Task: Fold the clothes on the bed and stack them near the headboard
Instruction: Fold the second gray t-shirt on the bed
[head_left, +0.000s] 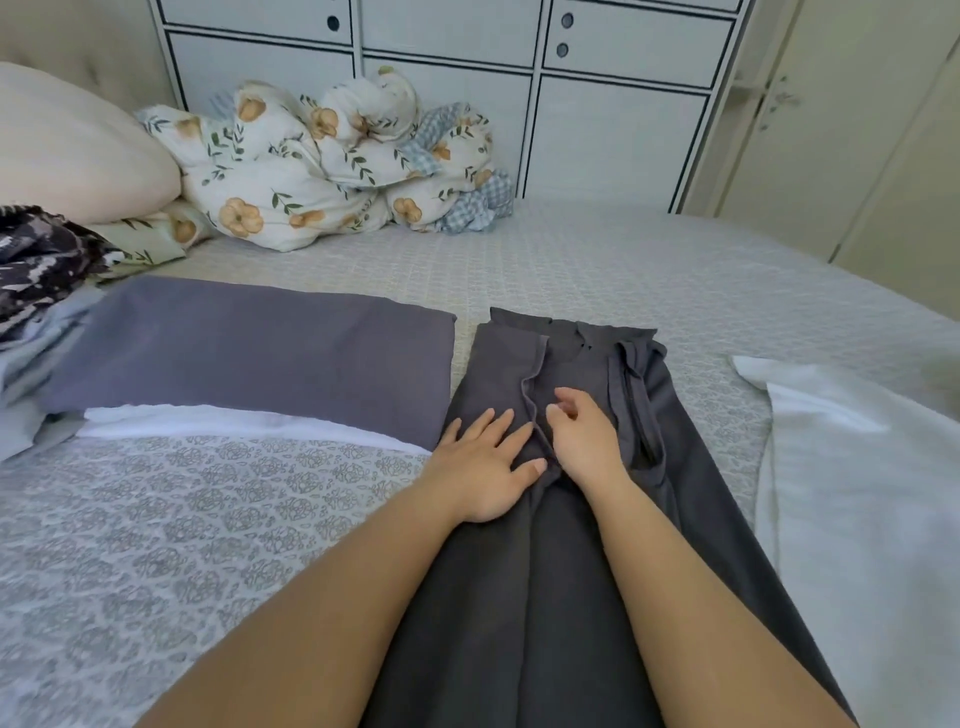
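A dark grey garment (670, 467) lies lengthwise on the patterned bed (182, 519), folded along its length with a raised seam down the middle. My left hand (483, 462) rests flat on its left half, fingers straight. My right hand (582, 441) sits just right of the seam, fingers loosely curled over the cloth; whether it pinches the seam is unclear. A folded purple-grey garment (249, 353) lies to the left over a white one (234, 423). A white garment (857, 493) is spread at the right.
A cream pillow (72, 145) and a bunched floral duvet (322, 161) sit at the far left, by the headboard. A dark patterned cloth (41, 260) and a pale blue one (31, 384) lie at the left edge. White cabinets (571, 104) stand behind the bed.
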